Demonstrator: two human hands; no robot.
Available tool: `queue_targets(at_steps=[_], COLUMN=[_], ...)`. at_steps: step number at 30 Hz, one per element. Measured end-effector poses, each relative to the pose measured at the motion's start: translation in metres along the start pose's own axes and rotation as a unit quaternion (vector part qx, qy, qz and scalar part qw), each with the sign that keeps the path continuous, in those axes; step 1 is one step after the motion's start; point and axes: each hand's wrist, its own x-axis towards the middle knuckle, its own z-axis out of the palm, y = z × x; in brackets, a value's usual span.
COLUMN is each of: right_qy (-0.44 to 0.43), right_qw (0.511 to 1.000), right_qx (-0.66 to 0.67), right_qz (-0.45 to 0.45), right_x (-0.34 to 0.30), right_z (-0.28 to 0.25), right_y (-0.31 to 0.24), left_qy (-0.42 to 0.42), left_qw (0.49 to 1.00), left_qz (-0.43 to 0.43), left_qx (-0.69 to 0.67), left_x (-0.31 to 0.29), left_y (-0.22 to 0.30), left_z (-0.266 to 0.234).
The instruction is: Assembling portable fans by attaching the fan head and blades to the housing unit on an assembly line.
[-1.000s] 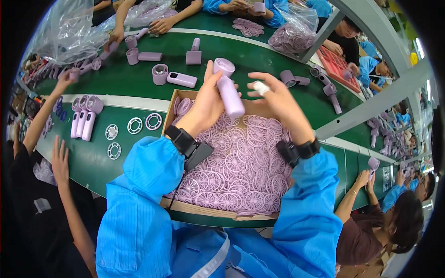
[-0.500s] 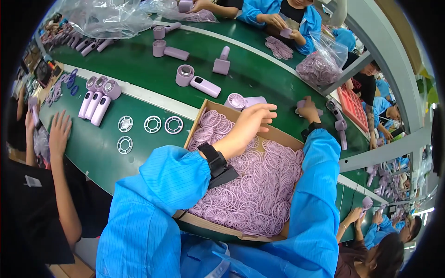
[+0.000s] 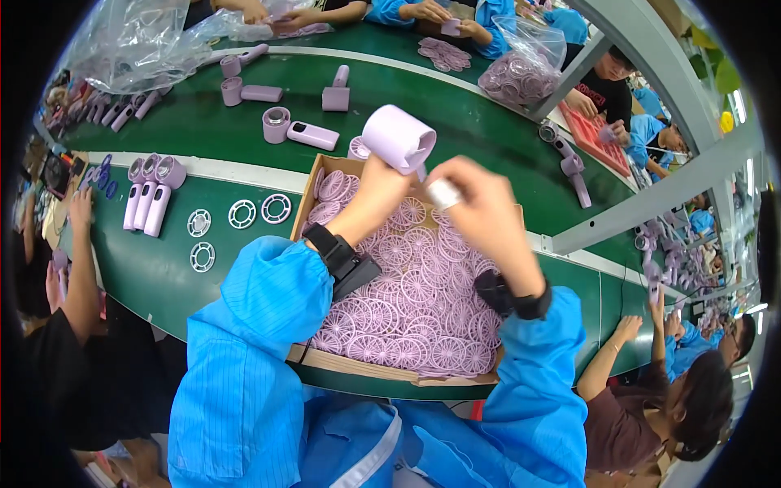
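A lilac handheld fan [image 3: 399, 137] is raised over the far edge of an open cardboard box [image 3: 307, 191], its round head tipped on its side. My left hand [image 3: 381, 191] closes round it from below, the fingers mostly hidden behind the fan. To the right, my right hand [image 3: 480, 207] is closed and blurred by motion, with a small whitish piece [image 3: 444, 193] at its fingertips. Whether that piece belongs to the fan, I cannot tell. Beneath both hands, the box holds many lilac spoked grilles [image 3: 394, 289].
Several fans [image 3: 313, 135] lie on the green belt ahead. At the left, three fans [image 3: 150, 195] stand near several white and lilac rings [image 3: 242, 214]. A grey metal frame [image 3: 606, 215] rises on the right. Co-workers sit on both sides and opposite.
My right hand has come back from the far right of the belt toward my left hand. The fan it touched there has left that spot. A fan is now held up in my left hand.
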Motion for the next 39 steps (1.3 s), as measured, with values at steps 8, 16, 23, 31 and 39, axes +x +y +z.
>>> queue_targets(at_steps=[8,16,23,31,39], right_qy=[0.067,-0.096,0.207,0.284,0.273], right_qw=[0.945,0.993,0.901,0.951,0.923], right_qx=[-0.259,-0.063,0.38,-0.012,-0.193], right_qz=[-0.188,-0.026,0.028,-0.124,-0.19], right_x=[-0.016,-0.004,0.003,-0.007,-0.009], right_z=[0.078,0.034,0.018,0.02,0.025], right_y=[0.068,0.054,0.05,0.034,0.024], left_qy=[0.043,0.067,-0.031,0.003,0.046], left_qw=[0.994,0.996,0.998,0.996,0.981], left_qz=[-0.088,-0.047,0.009,0.066,0.186], left_qx=[0.039,-0.028,-0.049,-0.055,0.015], left_x=[0.006,0.003,-0.005,-0.014,-0.02], left_y=[0.009,0.017,0.016,0.018,0.021], left_z=[-0.003,-0.007,0.011,0.014,0.019])
